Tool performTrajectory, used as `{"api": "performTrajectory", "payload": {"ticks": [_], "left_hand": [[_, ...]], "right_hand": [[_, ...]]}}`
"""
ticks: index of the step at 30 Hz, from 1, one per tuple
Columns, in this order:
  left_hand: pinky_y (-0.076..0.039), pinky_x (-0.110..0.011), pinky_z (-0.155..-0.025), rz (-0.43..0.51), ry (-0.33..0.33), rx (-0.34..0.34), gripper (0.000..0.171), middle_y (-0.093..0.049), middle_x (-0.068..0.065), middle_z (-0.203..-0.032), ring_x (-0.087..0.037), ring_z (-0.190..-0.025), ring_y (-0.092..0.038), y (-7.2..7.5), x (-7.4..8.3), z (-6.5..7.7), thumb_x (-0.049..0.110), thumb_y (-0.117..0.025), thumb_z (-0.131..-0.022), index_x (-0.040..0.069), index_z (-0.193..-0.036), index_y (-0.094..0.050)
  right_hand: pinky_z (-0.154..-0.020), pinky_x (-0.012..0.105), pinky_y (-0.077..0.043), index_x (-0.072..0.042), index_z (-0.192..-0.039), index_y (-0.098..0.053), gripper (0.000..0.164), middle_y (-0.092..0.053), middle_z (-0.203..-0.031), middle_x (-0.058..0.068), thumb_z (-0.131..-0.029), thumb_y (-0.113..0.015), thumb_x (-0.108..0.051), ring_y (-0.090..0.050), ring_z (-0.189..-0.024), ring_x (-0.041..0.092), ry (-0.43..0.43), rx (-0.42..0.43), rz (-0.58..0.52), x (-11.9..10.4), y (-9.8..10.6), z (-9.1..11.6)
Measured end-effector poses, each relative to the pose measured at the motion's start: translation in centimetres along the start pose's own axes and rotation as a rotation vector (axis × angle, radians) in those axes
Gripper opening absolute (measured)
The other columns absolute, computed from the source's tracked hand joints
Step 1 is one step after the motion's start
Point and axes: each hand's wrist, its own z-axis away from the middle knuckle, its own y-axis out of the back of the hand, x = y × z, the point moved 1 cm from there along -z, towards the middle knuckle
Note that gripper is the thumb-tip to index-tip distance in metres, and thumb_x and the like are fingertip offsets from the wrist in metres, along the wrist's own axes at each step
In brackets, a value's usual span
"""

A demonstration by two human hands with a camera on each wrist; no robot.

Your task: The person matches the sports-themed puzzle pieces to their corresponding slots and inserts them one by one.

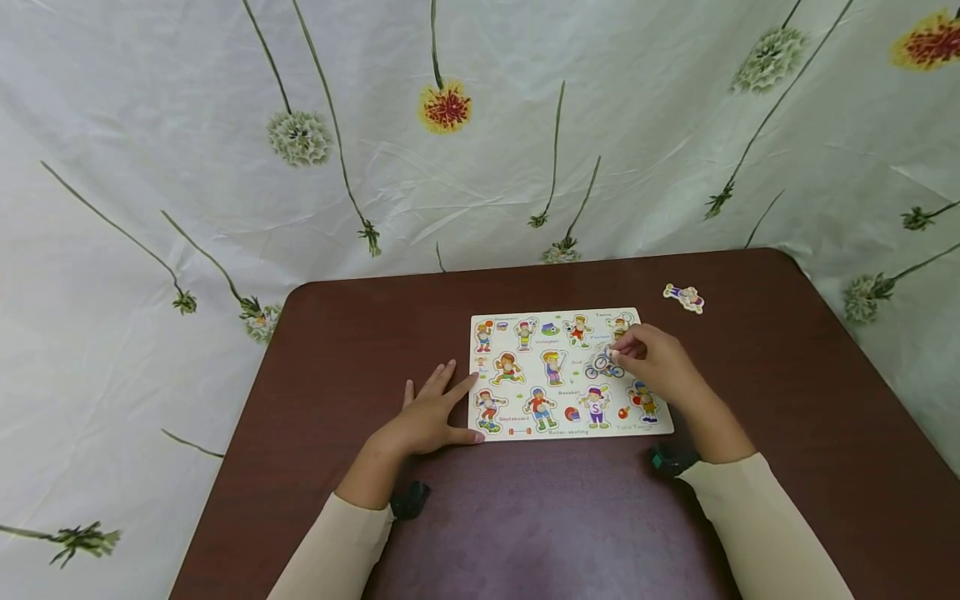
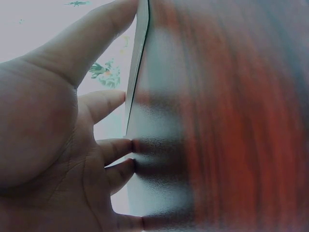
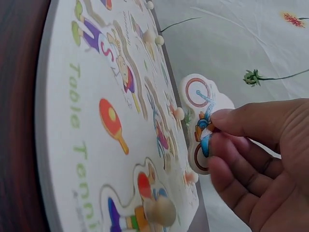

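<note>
A white wooden puzzle board (image 1: 532, 371) with printed sports figures lies on the table. My right hand (image 1: 660, 362) is over its right part, thumb and fingers pinching a bicycle puzzle piece (image 3: 197, 92). In the right wrist view the piece is tilted on edge beside the board, apart from its surface as far as I can see; the fingers cover part of it. My left hand (image 1: 427, 421) rests on the table with spread fingers, its thumb and index fingertip touching the board's left edge. The left wrist view shows the palm and the board's edge (image 2: 137, 58).
A loose figure piece (image 1: 683, 297) lies on the dark brown table (image 1: 360, 333) beyond the board's upper right corner. Several pieces sit in the board, with small round knobs (image 3: 161, 211) standing up. A flowered white cloth (image 1: 495, 192) hangs behind the table.
</note>
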Motion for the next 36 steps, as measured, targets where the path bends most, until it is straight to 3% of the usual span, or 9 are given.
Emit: {"api": "performTrajectory", "payload": {"ticks": [8,19,36], "left_hand": [[0.006,-0.067,-0.115,0.004,-0.001,0.002,0.095,-0.005,-0.008,-0.165,-0.026,-0.154,0.000,0.0,0.0,0.0,0.058,-0.072,-0.077,0.033,-0.154,-0.023],[0.007,-0.066,-0.116,-0.013,-0.003,-0.002,0.095,-0.005,-0.009,-0.165,-0.027,-0.154,0.001,0.1,0.0,-0.1,0.059,-0.071,-0.078,0.034,-0.154,-0.020],[0.008,-0.066,-0.116,-0.003,-0.001,-0.008,0.096,-0.004,-0.010,-0.165,-0.028,-0.153,0.001,0.1,0.2,0.0,0.058,-0.071,-0.078,0.032,-0.155,-0.021]], "right_hand": [[-0.068,0.027,-0.049,-0.010,-0.092,-0.067,0.006,-0.066,-0.088,0.007,-0.090,-0.069,-0.015,-0.058,-0.079,0.017,-0.059,-0.080,0.005,0.0,-1.0,-0.7],[-0.068,0.028,-0.047,-0.009,-0.093,-0.066,0.006,-0.064,-0.089,0.008,-0.090,-0.067,-0.014,-0.057,-0.079,0.019,-0.120,-0.124,0.006,0.0,-1.6,-1.3],[-0.068,0.026,-0.045,-0.007,-0.095,-0.064,0.011,-0.063,-0.088,0.009,-0.090,-0.066,-0.017,-0.056,-0.080,0.020,-0.157,-0.137,0.081,0.4,-2.2,-1.3]]}}
